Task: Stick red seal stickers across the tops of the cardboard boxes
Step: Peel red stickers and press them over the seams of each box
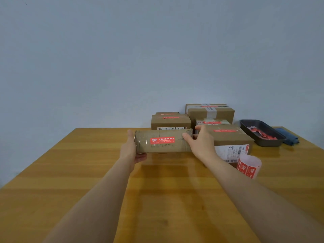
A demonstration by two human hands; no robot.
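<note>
So the long box [163, 141] looks light, stiff-ish | left hand [130, 149] and right hand [199, 144] grip its ends; sticker [162, 140] on top

Both forearms are bare to the frame's edge, with no sleeves or jewellery.

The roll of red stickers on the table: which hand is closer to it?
Right. The right hand grips the held box's end just up-left of the sticker roll; the left hand holds the far end.

Matt cardboard box [163, 141]; glossy wood table [87, 172].
</note>
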